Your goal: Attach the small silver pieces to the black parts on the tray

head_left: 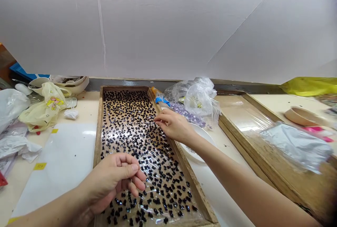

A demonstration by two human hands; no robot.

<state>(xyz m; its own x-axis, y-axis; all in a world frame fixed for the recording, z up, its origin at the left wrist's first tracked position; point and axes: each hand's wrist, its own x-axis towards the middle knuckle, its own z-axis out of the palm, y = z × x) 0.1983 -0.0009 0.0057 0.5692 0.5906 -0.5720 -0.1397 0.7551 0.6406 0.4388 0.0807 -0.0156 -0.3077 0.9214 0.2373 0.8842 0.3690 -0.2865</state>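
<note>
A long wooden tray (98,139) lined with clear film holds several small black beads (126,114) spread over it. My left hand (113,181) hovers over the tray's near end, fingers curled into the palm with the thumb across them; what they hold is hidden. My right hand (172,125) reaches over the tray's right rim near the middle, thumb and forefinger pinched at the beads, the pinched item too small to name.
Clear plastic bags (198,97) and a white plate (195,151) lie right of the tray. A second wooden tray (263,149) with a silvery bag (297,144) sits further right, beside a tan bowl (301,114). Yellow and white bags (43,109) crowd the left. White wall behind.
</note>
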